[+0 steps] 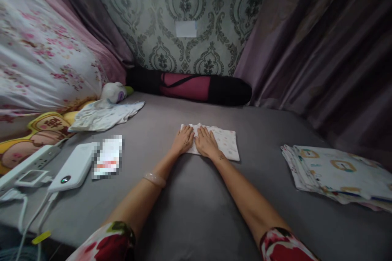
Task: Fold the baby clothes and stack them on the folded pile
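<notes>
A small folded white cloth with tiny pink prints lies on the grey bed sheet in front of me. My left hand rests flat on the cloth's left end, fingers stretched out. Right beside it, my right hand presses flat on the same cloth, its fingers also extended. The two hands almost touch. A pale bangle circles my left wrist.
A stack of folded printed cloths lies at the right. Unfolded white garments lie at the left near a floral pillow. A power bank, power strip and cables sit at the near left. A rolled pink-and-black mat lies along the wall.
</notes>
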A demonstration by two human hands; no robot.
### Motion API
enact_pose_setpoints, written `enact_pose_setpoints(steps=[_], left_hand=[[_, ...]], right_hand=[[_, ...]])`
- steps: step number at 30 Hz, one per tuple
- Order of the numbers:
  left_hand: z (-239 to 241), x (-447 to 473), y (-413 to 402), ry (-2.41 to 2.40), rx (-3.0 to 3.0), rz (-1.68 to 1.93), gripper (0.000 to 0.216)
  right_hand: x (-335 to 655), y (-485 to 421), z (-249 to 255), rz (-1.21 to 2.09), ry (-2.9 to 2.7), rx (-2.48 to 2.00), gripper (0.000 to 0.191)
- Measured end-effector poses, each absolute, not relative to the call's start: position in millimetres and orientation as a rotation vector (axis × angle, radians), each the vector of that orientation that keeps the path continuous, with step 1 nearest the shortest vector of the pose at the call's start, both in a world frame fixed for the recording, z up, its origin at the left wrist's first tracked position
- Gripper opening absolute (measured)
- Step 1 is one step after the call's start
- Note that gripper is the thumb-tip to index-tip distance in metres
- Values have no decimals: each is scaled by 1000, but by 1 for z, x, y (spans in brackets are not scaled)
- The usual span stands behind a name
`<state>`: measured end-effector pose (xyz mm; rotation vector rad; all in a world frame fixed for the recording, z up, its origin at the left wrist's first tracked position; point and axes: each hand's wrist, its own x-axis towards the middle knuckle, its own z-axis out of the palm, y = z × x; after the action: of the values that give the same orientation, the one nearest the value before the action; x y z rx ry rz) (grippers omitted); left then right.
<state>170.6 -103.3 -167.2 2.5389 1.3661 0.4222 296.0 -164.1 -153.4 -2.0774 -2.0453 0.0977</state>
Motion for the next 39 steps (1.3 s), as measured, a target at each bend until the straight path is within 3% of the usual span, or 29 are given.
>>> enact_pose_setpoints(steps=[5, 12, 20, 25, 39], left_hand=[[-166, 170, -103, 1352, 2470, 518, 51], [-153, 168, -109, 1352, 2597, 319, 50], [-148, 192, -126, 1257, 2854, 337, 54], [-166, 198, -123, 1235, 2859, 277, 58], [-161, 180, -114, 1331, 2797, 263, 61]], right_hand=[[279, -161, -152, 82, -2115, -1986, 57], [294, -160, -146, 321, -2085, -1914, 58], [340, -190, -148, 25, -2039, -2057, 59], [339, -192, -158, 11, -2016, -2093, 59], [363, -197, -158, 43, -1814, -2284, 61]])
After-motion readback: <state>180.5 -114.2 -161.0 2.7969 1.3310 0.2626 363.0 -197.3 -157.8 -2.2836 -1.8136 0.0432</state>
